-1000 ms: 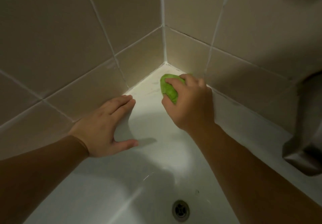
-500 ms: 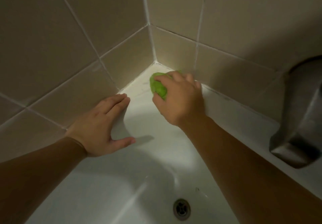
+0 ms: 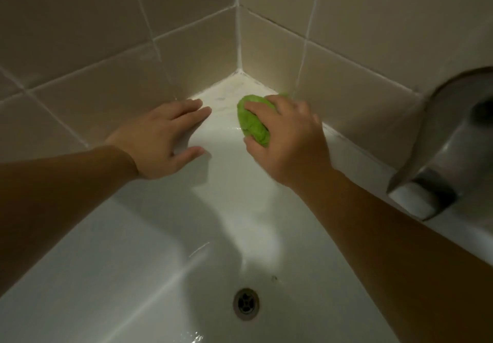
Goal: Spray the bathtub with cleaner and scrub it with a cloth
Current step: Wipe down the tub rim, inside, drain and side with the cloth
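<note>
Below, the white bathtub (image 3: 160, 249) fills the lower part of the view, and its round metal drain (image 3: 246, 303) lies at the bottom, between the two forearms. Thin wet streaks shine on the tub floor near the drain. Two walls of beige tiles (image 3: 80, 22) with white grout meet in a corner above the tub rim, and some dark marks show on the white sealant in that corner. At the right edge a metal spout (image 3: 440, 150) stands out from the wall, blurred.

The left hand (image 3: 160, 137) lies flat with straight fingers on the tub rim, close to the left wall, and holds nothing. The right hand (image 3: 290, 139) has its grip clamped on a bunched green cloth (image 3: 252, 122), which it presses on the rim just in front of the corner, near the right wall.

Compared with half a second ago, the cloth and the right hand sit a little farther from the corner, so more of the white ledge shows behind them. The left hand keeps the same place on the rim.
</note>
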Tool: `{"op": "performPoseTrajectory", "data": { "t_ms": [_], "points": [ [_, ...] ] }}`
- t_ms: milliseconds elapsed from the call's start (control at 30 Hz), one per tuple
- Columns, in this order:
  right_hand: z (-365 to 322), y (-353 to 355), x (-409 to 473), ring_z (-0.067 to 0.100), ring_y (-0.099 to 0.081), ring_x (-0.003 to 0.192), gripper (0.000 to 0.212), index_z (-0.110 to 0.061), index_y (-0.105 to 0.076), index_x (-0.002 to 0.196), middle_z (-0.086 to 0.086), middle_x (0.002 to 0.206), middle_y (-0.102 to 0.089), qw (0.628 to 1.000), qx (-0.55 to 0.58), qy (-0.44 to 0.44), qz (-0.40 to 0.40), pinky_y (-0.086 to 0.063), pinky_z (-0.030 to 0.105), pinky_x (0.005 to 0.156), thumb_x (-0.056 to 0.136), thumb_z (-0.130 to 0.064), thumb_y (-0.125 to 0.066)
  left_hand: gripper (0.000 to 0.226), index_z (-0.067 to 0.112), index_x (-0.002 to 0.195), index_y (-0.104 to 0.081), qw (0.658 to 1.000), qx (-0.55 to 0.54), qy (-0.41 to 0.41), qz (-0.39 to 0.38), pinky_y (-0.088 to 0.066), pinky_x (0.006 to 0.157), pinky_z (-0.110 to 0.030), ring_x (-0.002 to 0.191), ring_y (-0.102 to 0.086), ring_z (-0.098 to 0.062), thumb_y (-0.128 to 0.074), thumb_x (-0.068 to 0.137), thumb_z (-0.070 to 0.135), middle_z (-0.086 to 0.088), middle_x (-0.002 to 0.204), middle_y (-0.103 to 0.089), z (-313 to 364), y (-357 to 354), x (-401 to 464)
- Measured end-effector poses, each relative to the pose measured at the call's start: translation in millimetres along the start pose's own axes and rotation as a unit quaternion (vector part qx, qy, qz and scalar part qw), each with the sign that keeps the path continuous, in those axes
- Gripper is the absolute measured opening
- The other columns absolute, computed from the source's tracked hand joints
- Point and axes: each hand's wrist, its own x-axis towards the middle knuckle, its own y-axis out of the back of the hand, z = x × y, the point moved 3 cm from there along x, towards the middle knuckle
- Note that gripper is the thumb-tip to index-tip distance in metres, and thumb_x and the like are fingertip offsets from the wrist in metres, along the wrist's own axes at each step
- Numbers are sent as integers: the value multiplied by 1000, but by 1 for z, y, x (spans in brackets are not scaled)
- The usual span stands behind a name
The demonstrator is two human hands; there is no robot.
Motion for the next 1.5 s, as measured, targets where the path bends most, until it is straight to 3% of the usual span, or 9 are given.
{"op": "performPoseTrajectory", "data": {
  "t_ms": [133, 400, 633, 867, 1033, 1167, 1300, 1400, 1500],
  "points": [
    [27, 18, -32, 34, -58, 101, 56, -34, -60, 139, 2, 135, -62, 999, -45, 27, 8, -51, 43, 87, 85, -48, -60, 77, 41, 158, -31, 1000, -7, 30, 4, -35, 120, -44, 144, -40, -28, -32, 90, 77, 2, 163, -37, 3, -1, 6],
    [10, -1, 17, 28, -43, 128, 61, -44, -46, 149, -4, 144, -52, 997, 26, 29, -65, -37, 43, 110, 90, -55, -58, 84, 43, 159, -26, 995, 36, 84, 52, -32, 118, -44, 151, -30, -24, -37, 86, 83, 5, 166, -30, 43, -13, 23],
    [44, 37, -66, 36, -52, 114, 63, -30, -53, 147, 9, 141, -55, 998, -38, 57, -1, -45, 41, 92, 88, -41, -71, 90, 41, 159, -23, 992, 71, 91, 49, -35, 116, -51, 148, -35, -30, -32, 83, 89, -2, 165, -32, 49, -14, 28],
    [37, 35, -33, 32, -42, 130, 68, -43, -43, 151, -1, 148, -47, 992, -11, 66, -105, -35, 44, 110, 88, -50, -67, 85, 47, 158, -17, 982, 91, 142, 87, -22, 119, -55, 152, -26, -31, -36, 85, 86, -6, 167, -27, 79, -30, 29],
    [50, 56, -76, 20, -32, 136, 67, -37, -44, 153, 0, 156, -40, 993, 17, 50, -110, -16, 2, 102, 91, -35, -71, 82, 49, 157, -19, 982, 64, 151, 91, -15, 121, -57, 154, -21, -31, -39, 85, 83, -4, 168, -25, 88, -36, 30],
    [65, 82, -116, 22, -41, 132, 67, -29, -51, 148, 8, 151, -47, 994, -21, 75, -82, -35, 30, 107, 86, -29, -78, 81, 50, 157, -19, 988, 47, 123, 81, -13, 121, -58, 154, -19, -31, -40, 85, 83, -4, 168, -24, 98, -37, 37],
    [58, 66, -82, -8, -26, 112, 68, -36, -47, 151, 0, 155, -40, 989, 5, 68, -130, -9, -11, 90, 89, -34, -74, 84, 48, 157, -20, 990, 37, 100, 89, -11, 122, -57, 154, -19, -32, -41, 85, 84, -6, 168, -24, 114, -43, 47],
    [54, 58, -68, -13, -18, 106, 69, -36, -45, 153, 0, 155, -38, 988, 13, 86, -127, -7, -14, 83, 90, -36, -73, 87, 47, 158, -21, 990, 32, 94, 100, -10, 122, -58, 154, -19, -33, -40, 82, 84, -7, 168, -25, 123, -45, 49],
    [61, 72, -91, 3, -32, 128, 66, -36, -47, 151, -1, 156, -40, 990, 18, 76, -119, -13, -6, 96, 90, -35, -74, 87, 47, 157, -23, 991, 15, 90, 99, -8, 123, -59, 154, -18, -35, -39, 80, 84, -8, 167, -26, 132, -48, 48]
  ]
}}
